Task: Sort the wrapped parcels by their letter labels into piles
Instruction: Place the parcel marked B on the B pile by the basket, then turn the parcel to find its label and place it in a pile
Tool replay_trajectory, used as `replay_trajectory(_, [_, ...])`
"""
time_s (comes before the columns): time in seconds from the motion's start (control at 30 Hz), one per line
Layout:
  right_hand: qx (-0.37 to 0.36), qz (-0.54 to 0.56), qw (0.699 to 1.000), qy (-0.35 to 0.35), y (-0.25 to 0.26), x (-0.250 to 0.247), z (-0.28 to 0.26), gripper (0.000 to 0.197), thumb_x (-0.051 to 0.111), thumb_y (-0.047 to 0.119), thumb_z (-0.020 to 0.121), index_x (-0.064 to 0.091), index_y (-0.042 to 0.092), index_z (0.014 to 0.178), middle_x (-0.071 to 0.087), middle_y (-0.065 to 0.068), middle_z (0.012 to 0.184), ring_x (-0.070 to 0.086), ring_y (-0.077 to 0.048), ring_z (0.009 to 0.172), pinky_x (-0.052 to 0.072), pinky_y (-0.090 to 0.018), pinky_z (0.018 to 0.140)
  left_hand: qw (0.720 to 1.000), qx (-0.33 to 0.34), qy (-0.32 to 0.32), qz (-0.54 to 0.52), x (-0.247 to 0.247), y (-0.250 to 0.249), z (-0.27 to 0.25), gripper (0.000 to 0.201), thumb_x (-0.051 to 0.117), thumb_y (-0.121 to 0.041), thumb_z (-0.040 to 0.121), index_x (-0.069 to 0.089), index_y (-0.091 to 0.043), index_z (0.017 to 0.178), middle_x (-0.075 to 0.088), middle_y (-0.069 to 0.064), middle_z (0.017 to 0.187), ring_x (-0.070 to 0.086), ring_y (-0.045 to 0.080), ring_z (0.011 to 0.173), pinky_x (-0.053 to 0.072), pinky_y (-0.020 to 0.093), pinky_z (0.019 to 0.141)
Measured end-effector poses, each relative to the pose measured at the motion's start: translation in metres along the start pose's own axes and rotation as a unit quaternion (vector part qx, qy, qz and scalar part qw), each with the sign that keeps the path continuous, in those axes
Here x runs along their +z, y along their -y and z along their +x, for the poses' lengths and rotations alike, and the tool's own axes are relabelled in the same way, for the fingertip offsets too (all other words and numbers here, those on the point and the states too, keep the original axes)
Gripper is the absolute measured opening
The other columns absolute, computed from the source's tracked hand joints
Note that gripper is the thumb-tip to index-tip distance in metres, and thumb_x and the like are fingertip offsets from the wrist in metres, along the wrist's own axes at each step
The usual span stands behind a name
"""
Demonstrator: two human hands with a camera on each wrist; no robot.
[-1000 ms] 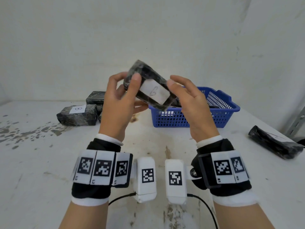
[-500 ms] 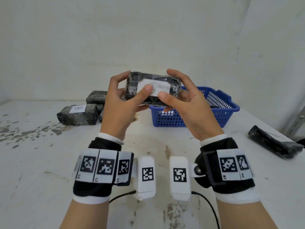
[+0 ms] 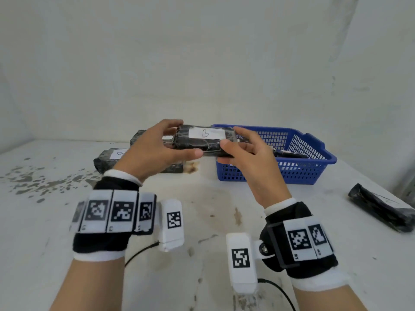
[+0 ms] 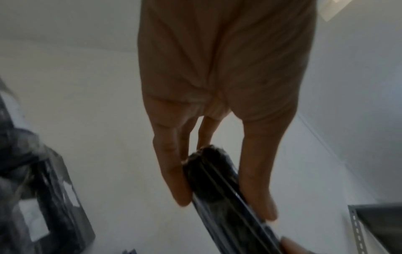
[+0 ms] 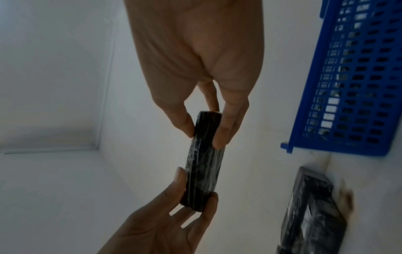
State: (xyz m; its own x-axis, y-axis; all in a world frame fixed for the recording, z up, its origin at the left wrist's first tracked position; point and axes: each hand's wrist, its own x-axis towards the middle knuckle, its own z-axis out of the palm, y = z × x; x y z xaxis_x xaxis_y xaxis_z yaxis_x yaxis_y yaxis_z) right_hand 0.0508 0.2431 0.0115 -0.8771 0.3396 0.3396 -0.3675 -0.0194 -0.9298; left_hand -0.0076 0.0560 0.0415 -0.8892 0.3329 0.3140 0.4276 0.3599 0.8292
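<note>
Looks like a bare storeroom or sorting rm. Plain white walls [image 3: 202, 63], stained white worktop [image 3: 202, 221], perforated grey metal shelving upright [image 4: 359, 230], blue plastic mesh basket [image 3: 314, 158].

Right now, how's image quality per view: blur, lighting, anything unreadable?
Head view: evenly lit; held parcel fairly sharp, its label mark hard to read. Left wrist view: dim, left hand backlit, pile at the left edge smeared. Right wrist view: right hand dark against the bright wall, blue basket soft.

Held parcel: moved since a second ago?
Yes. The parcel has dropped from above the blue basket to rim level, levelled out, both hands holding its ends.
</note>
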Motion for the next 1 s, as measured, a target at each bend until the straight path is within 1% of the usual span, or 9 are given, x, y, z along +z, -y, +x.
replay_trajectory(0.07, [0.018, -0.006, 1.000, 0.014, -0.008, 0.009, 0.002, 0.046, 0.069, 0.012, 0.092, 0.055, 0.015, 0.135, 0.068, -0.012, 0.114, 0.075, -0.021, 0.093, 0.060, -0.037, 0.088, 0.998, -0.021, 0.023, 0.057, -0.015, 0.003, 0.006, 0.076, 0.086, -0.038, 0.063, 0.052, -0.029, 0.130, 0.061, -0.007, 0.124, 0.062, 0.014, 0.107, 0.050, 0.034, 0.093])
replay_trajectory(0.17, [0.054, -0.028, 0.998, 0.022, -0.025, 0.023, 0.006, 0.047, 0.069, 0.014, 0.093, 0.055, 0.014, 0.138, 0.067, -0.011, 0.116, 0.074, -0.019, 0.093, 0.056, -0.043, 0.097, 0.989, -0.062, 0.047, 0.122, -0.030, 0.018, 0.019, 0.064, 0.088, -0.035, 0.063, 0.059, -0.025, 0.120, 0.064, -0.007, 0.109, 0.061, 0.008, 0.097, 0.043, 0.018, 0.072])
replay_trajectory(0.23, [0.081, -0.050, 0.995, 0.030, -0.039, 0.029, 0.006, 0.046, 0.068, 0.015, 0.094, 0.055, 0.015, 0.138, 0.066, -0.011, 0.118, 0.074, -0.020, 0.090, 0.055, -0.044, 0.098, 0.985, -0.092, 0.062, 0.132, -0.036, 0.035, 0.026, 0.061, 0.089, -0.032, 0.063, 0.061, -0.023, 0.117, 0.065, -0.006, 0.109, 0.061, 0.010, 0.097, 0.040, 0.014, 0.068])
replay_trajectory(0.33, [0.112, -0.115, 0.985, 0.061, -0.054, 0.034, 0.003, 0.039, 0.067, 0.020, 0.095, 0.056, 0.021, 0.132, 0.060, -0.010, 0.123, 0.069, -0.025, 0.102, 0.059, -0.035, 0.088, 0.977, -0.131, 0.067, 0.151, -0.042, 0.066, 0.033, 0.065, 0.090, -0.030, 0.062, 0.060, -0.019, 0.119, 0.065, 0.000, 0.116, 0.061, 0.016, 0.102, 0.045, 0.022, 0.078])
replay_trajectory(0.4, [0.132, -0.139, 0.979, 0.069, -0.058, 0.033, 0.001, 0.031, 0.066, 0.020, 0.096, 0.056, 0.027, 0.125, 0.058, -0.010, 0.123, 0.066, -0.026, 0.105, 0.059, -0.031, 0.084, 0.972, -0.154, 0.059, 0.170, -0.042, 0.086, 0.036, 0.061, 0.090, -0.029, 0.062, 0.058, -0.018, 0.113, 0.066, 0.000, 0.113, 0.060, 0.016, 0.098, 0.042, 0.026, 0.085])
replay_trajectory(0.57, [0.153, -0.168, 0.972, 0.055, -0.060, 0.017, 0.006, 0.030, 0.064, 0.019, 0.097, 0.056, 0.021, 0.126, 0.061, -0.008, 0.117, 0.065, -0.022, 0.096, 0.057, -0.022, 0.071, 0.959, -0.195, 0.075, 0.192, -0.038, 0.115, 0.046, 0.069, 0.090, -0.033, 0.062, 0.056, -0.016, 0.119, 0.063, 0.002, 0.112, 0.059, 0.017, 0.099, 0.045, 0.027, 0.083])
replay_trajectory(0.67, [0.163, -0.187, 0.967, 0.055, -0.061, 0.009, 0.010, 0.031, 0.063, 0.020, 0.097, 0.058, 0.019, 0.128, 0.063, -0.006, 0.115, 0.066, -0.021, 0.096, 0.058, -0.024, 0.072, 0.953, -0.204, 0.076, 0.210, -0.037, 0.119, 0.052, 0.070, 0.089, -0.035, 0.064, 0.056, -0.016, 0.123, 0.058, 0.001, 0.110, 0.056, 0.016, 0.096, 0.042, 0.025, 0.081])
replay_trajectory(0.83, [0.177, -0.205, 0.961, 0.060, -0.065, -0.001, 0.013, 0.030, 0.063, 0.019, 0.098, 0.060, 0.017, 0.127, 0.063, -0.007, 0.114, 0.066, -0.021, 0.093, 0.057, -0.026, 0.072, 0.943, -0.219, 0.075, 0.238, -0.033, 0.124, 0.060, 0.073, 0.090, -0.035, 0.062, 0.056, -0.019, 0.125, 0.054, 0.006, 0.132, 0.051, 0.024, 0.121, 0.042, 0.034, 0.102])
replay_trajectory(1.0, [0.195, -0.189, 0.962, 0.040, -0.073, -0.007, 0.014, 0.028, 0.062, 0.016, 0.098, 0.062, 0.015, 0.126, 0.063, -0.010, 0.119, 0.065, -0.023, 0.091, 0.057, -0.029, 0.072, 0.944, -0.220, 0.071, 0.235, -0.027, 0.124, 0.065, 0.071, 0.089, -0.027, 0.065, 0.053, -0.017, 0.126, 0.052, 0.006, 0.120, 0.055, 0.026, 0.115, 0.049, 0.037, 0.098])
